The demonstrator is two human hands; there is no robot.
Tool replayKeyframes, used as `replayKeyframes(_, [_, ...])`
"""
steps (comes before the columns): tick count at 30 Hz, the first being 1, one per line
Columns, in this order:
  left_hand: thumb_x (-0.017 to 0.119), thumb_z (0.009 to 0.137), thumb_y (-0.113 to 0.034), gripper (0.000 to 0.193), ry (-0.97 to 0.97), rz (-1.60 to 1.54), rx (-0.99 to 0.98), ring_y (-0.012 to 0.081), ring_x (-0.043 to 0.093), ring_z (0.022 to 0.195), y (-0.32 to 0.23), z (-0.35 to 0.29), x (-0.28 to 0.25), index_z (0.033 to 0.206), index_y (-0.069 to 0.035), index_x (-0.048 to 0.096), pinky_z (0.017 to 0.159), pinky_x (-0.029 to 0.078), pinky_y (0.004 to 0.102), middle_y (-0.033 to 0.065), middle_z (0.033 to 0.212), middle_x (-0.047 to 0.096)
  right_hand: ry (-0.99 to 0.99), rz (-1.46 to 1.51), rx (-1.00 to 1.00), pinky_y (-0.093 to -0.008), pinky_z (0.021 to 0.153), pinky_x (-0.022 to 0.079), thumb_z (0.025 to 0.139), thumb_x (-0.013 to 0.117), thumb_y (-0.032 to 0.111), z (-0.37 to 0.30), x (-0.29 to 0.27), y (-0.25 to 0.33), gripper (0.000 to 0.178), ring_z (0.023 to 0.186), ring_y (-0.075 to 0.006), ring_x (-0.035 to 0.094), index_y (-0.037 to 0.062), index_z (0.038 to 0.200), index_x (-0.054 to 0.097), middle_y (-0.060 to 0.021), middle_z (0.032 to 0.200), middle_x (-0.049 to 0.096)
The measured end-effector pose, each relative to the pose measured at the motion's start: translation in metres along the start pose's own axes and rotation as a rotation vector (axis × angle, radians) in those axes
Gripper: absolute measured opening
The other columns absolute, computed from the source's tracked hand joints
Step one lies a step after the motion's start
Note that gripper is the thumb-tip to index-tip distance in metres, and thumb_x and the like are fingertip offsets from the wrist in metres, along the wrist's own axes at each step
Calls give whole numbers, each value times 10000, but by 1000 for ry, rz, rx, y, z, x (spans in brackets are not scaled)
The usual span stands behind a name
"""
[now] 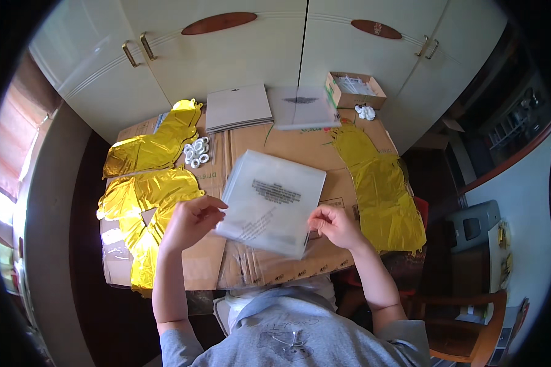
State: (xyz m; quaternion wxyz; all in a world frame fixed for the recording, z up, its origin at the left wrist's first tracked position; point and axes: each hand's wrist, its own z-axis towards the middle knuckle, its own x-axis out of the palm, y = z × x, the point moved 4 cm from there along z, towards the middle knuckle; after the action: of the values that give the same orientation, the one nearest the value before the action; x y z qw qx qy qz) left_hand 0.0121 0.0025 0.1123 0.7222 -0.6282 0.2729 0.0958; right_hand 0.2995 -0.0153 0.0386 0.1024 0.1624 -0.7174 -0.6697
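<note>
A frosted clear plastic bag with dark printed lines is over the middle of the cardboard-covered table, tilted a little, its lower edge slightly blurred. Other sheets seem to lie under it at its left edge. My left hand is at the bag's left edge, fingers curled and fingertips pinched against it. At the right edge my right hand pinches the bag between thumb and forefinger. Shiny gold foil balloons lie flat beside my left hand, and another long gold foil balloon is spread beyond my right hand.
White rings are heaped near the left balloons. Along the back sit grey-brown flat boards, more clear bags, a small box of white sticks and a white bundle. Cabinets stand behind; a wooden chair is at right.
</note>
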Motion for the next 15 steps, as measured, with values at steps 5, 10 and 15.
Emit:
replayKeyframes(5, [632,757,-43,94,252,-109,-105,31,448,489,6,-8,16,844,-23,601,450,358,190,-17,552,508,93,24,-5,-175,557,411,849,556,114,-9,5,-2,74,647,-30,504,41,856,551,15,742,569])
replayKeyframes(10, [581,806,-61,49,51,-147,-145,34,428,441,17,-19,12,812,-16,563,411,341,195,-12,552,505,39,155,28,-177,574,421,838,577,125,-2,-2,-3,125,651,-35,509,33,921,559,7,764,579])
replayKeyframes(15, [546,842,-77,82,-53,-316,-164,30,404,416,28,-23,13,788,-21,520,378,311,181,-6,546,490,61,373,65,-200,612,435,825,600,150,-1,12,0,219,680,-67,551,15,994,564,-32,827,619])
